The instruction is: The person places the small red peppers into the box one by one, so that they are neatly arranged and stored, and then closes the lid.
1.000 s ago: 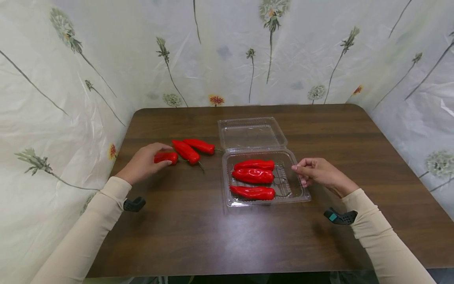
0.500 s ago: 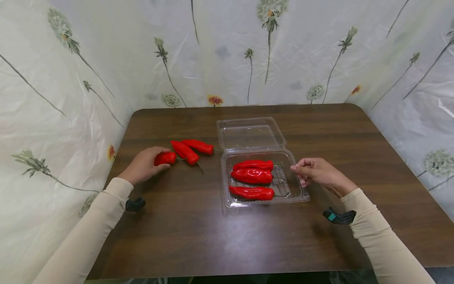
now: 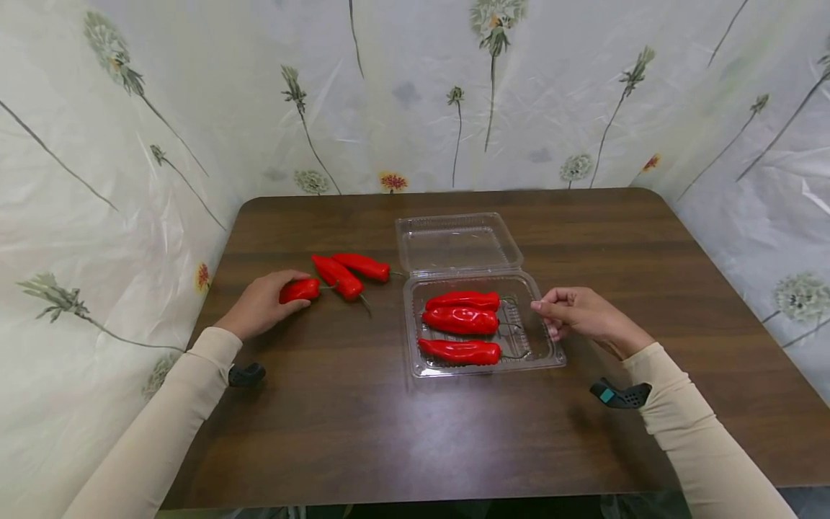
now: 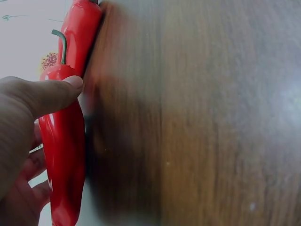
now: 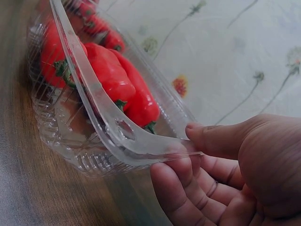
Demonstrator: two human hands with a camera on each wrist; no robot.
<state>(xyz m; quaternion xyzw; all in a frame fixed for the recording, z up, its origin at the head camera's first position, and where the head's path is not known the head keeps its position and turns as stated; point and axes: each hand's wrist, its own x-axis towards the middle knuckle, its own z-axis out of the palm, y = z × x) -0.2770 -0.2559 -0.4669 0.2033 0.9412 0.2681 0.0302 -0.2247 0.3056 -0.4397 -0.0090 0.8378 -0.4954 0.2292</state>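
Pale plastic sheeting [image 3: 220, 108] with a flower print lines the back and both sides, around a dark wood-grain table [image 3: 454, 440]. On the left, the left hand [image 3: 259, 304] has its grip curved round a red pepper [image 3: 300, 290] at the table's left side, stem to the right. The left wrist view shows the thumb [image 4: 47, 96] lying across it near the stem end, fingers on the other side; how hard they press, I cannot tell. Over the last second the change is slight: this thumb has eased towards the near side, baring more of the pepper, which has hardly moved. Just right of it lie a slanting second pepper [image 3: 339, 278] and, beyond, a third pepper [image 3: 364, 267].

Next stands the clear container [image 3: 541, 339], its lid [image 3: 457, 241] laid back on the far side. Inside, a far pepper [image 3: 462, 300] and a middle pepper [image 3: 460, 321] lie close together, a near pepper [image 3: 459, 351] apart. The right hand [image 3: 583, 317] pinches the container's right rim; that grip has not changed. As I judge it, the work stands where it did: three peppers inside, three out.
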